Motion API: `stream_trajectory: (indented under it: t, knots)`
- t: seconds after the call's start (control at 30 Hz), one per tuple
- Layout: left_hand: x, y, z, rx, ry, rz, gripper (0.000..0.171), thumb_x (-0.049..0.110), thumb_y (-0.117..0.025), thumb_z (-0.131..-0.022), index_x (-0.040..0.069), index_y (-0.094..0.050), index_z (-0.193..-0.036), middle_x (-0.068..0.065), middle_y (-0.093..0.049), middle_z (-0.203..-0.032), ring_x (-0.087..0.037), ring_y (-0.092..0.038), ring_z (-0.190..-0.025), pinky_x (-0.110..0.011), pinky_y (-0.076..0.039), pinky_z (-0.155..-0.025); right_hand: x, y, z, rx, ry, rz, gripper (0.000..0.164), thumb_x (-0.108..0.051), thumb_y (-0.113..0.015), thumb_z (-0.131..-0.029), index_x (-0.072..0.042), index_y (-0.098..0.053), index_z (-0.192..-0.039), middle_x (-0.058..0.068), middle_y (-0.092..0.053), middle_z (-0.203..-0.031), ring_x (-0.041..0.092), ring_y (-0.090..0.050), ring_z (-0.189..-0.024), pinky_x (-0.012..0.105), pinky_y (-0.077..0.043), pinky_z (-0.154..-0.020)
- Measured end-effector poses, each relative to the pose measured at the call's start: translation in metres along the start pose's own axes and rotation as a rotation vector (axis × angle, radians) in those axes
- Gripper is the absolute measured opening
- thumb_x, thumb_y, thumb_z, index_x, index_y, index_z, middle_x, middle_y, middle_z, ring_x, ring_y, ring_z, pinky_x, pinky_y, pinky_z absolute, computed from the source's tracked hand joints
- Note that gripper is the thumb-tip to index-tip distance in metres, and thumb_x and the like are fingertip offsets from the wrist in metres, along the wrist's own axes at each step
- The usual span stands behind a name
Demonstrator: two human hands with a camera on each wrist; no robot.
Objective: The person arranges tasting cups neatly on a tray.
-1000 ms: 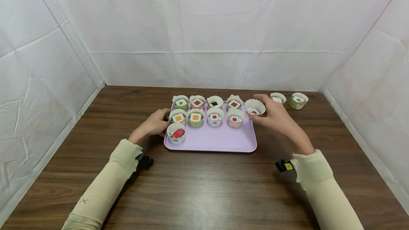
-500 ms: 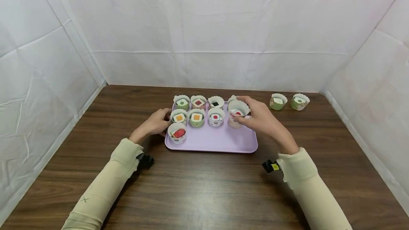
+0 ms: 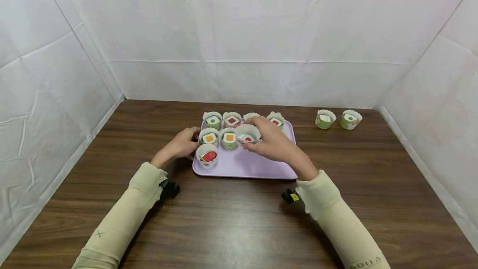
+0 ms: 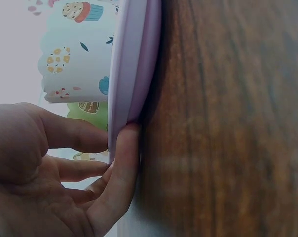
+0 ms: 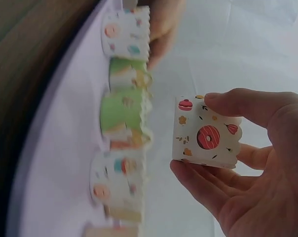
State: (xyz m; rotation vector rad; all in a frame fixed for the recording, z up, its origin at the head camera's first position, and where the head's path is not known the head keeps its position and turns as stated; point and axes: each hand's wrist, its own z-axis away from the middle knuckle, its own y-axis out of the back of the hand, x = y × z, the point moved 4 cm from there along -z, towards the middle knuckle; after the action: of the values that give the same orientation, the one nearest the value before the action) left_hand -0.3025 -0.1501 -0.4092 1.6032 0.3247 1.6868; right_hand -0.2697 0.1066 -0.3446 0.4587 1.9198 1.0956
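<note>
My right hand [image 3: 274, 140] holds a white paper baking cup [image 5: 205, 131], printed with donuts, by its sides. In the head view the cup overlaps the middle row of cups; its contents show white with a red spot. The right wrist view shows it raised off the lilac tray [image 3: 246, 168]. At the tray's left edge, my left hand [image 3: 182, 142] pinches the rim, one finger [image 4: 120, 173] lying under it. Beside that hand stand a cup with a red piece [image 3: 207, 160] and a cup with an orange-and-white square [image 3: 209, 137]. Some cups behind my right hand are partly hidden.
More paper cups with small square pieces fill the tray's back rows, such as one with a green dot [image 3: 212, 120]. Two green cups, one nearer [image 3: 325, 119] and one farther right [image 3: 350, 119], stand on the wooden table [image 3: 231, 219]. White sheeting [image 3: 254, 82] encloses the back and sides.
My right hand has carried the white cup leftward from the tray's right edge, across the middle row. My left hand has stayed at the tray's left rim.
</note>
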Motion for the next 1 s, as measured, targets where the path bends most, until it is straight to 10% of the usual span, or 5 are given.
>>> stream_trajectory:
  t: [1.0]
  knots:
    - [0.0, 0.001, 0.0, 0.021, 0.004, -0.013, 0.056, 0.001, -0.046, -0.089, -0.004, -0.034, -0.144, -0.025, -0.047, -0.12, -0.033, -0.059, -0.096, -0.032, -0.059, -0.057, -0.015, -0.062, -0.008, -0.139, -0.041, 0.116, 0.067, -0.031, -0.079, -0.076, -0.016, -0.047, -0.134, 0.013, -0.057, -0.123, 0.026, -0.058, -0.105, 0.045, -0.05, -0.089]
